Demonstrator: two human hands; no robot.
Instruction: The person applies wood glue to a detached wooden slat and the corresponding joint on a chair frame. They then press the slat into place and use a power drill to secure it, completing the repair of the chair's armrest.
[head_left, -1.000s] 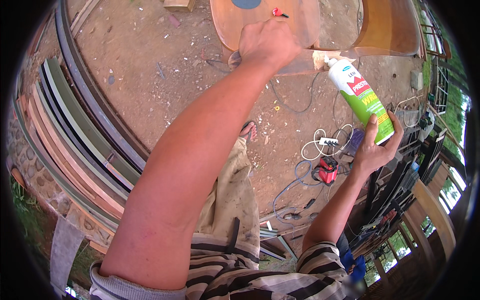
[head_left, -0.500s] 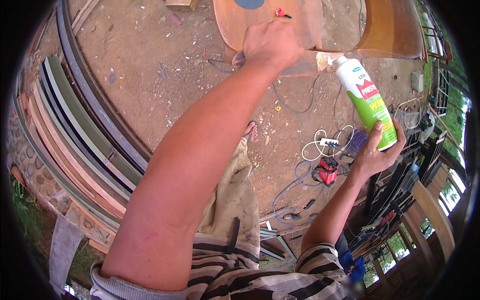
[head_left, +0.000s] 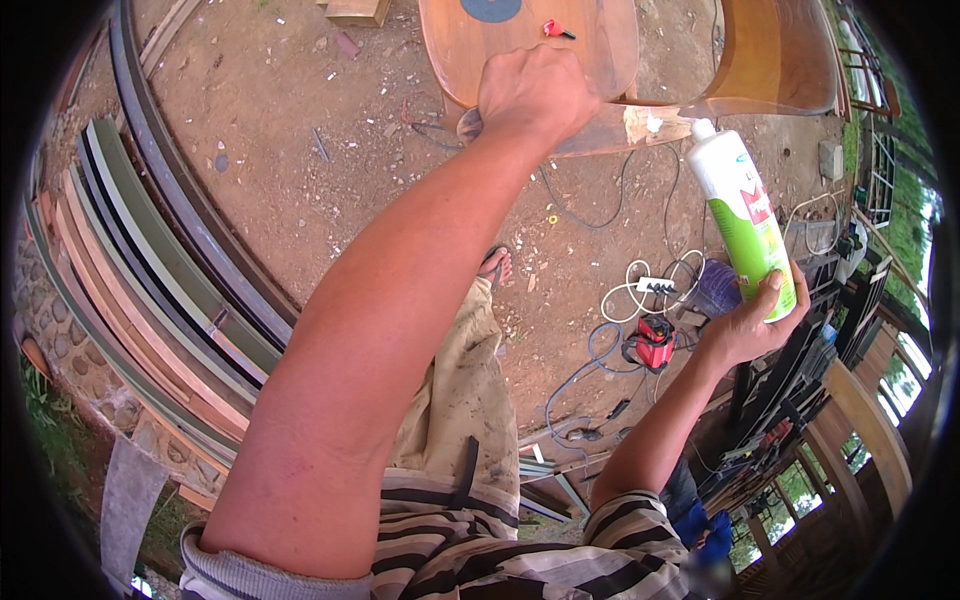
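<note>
Two hands over bare dirt ground [head_left: 300,130], left hand [head_left: 535,92] fisted on wooden chair [head_left: 560,60], right hand [head_left: 745,325] gripping green-white glue bottle [head_left: 740,215], stacked boards [head_left: 130,270] left, cables [head_left: 640,290] right.

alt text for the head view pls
Seen from above, the person's left hand grips the edge of a curved wooden chair part while the right hand tilts a green-and-white glue bottle toward it, over a dirt floor strewn with cables.
</note>
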